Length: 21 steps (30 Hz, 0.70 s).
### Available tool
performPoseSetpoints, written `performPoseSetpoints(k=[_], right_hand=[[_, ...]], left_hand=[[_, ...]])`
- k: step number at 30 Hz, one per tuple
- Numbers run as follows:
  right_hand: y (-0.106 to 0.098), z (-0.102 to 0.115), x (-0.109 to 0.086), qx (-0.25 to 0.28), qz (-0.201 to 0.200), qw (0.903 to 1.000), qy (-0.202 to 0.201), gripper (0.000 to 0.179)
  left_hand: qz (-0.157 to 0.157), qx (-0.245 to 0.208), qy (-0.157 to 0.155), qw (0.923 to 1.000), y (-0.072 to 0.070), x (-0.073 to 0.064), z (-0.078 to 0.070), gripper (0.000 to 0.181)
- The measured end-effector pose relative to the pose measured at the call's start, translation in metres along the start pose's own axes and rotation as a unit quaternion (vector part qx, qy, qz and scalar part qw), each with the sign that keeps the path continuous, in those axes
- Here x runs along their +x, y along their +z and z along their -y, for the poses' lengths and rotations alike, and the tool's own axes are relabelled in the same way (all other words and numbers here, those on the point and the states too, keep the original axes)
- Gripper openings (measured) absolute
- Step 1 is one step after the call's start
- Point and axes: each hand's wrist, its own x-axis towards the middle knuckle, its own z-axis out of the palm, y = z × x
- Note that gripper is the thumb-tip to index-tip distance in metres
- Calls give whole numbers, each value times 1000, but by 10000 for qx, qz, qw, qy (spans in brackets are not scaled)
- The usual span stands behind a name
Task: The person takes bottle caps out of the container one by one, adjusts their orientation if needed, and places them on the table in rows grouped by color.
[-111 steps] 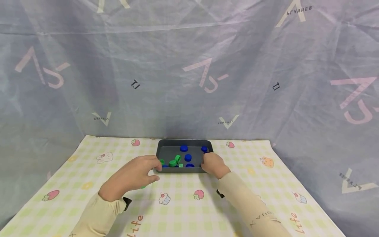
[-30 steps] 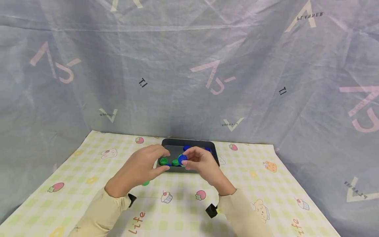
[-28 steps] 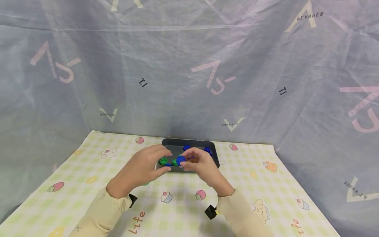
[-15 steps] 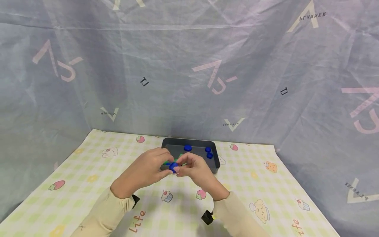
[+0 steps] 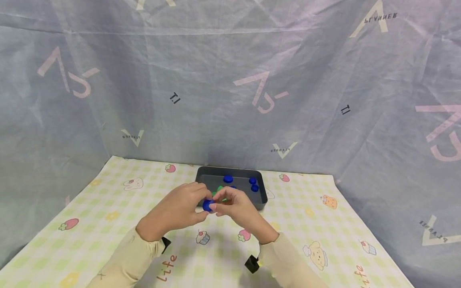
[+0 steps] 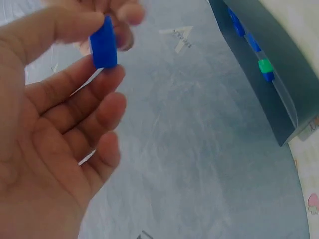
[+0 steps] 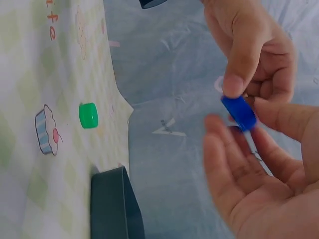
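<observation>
In front of the grey tray [image 5: 242, 181], a blue bottle cap [image 5: 207, 205] is held up between both hands. My left hand [image 5: 180, 206] pinches it between thumb and fingertips, as the left wrist view shows with the cap [image 6: 103, 46] on edge. From the other side my right hand [image 5: 239, 209] pinches the same cap [image 7: 240, 112] with thumb and index finger; its other fingers are spread. A green cap [image 7: 88, 115] lies on the tablecloth in the right wrist view, hidden behind my left hand in the head view.
Inside the tray, a blue cap [image 5: 228, 179] sits near the back wall and two more blue caps are at the right end. Green caps [image 5: 220, 189] lie partly hidden behind my hands. A checked cloth [image 5: 309, 224] covers the table; a grey curtain [image 5: 216, 120] hangs behind.
My right hand has lifted a blue cap from the tray's right side and carried it left. My left hand has moved slightly right and its fingers have closed on that cap.
</observation>
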Motion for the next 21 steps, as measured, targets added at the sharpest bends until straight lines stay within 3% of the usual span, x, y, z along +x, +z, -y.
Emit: performPoseSetpoints(k=[2,4,7,10,15,17,21], right_hand=[[-2,0,-1,-329,58,9994,-35,19],[-5,1,-2,-616,88,9980,-95,19],[-10,3,-4,-868,87,9961,-162,16],[-13,5,-5,-960,69,9952,-148,14],[-15,6,-5,-1113,60,9937,-91,13],[-16,7,-5,-1163,54,9931,-110,13],[-18,7,-4,-1302,-16,9914,-159,13]], left_hand=[[372,-57,-435,9983,-6,-2,4,17],[828,-100,-1006,9914,-14,-5,9,15],[1460,-254,-1776,9729,-24,-11,20,14],[1997,-441,-2314,9511,-23,-17,29,20],[2941,-513,-2981,9066,-5,-25,36,32],[3164,-455,-3082,8960,2,-27,38,26],[3358,-319,-3256,8833,14,-29,40,26]])
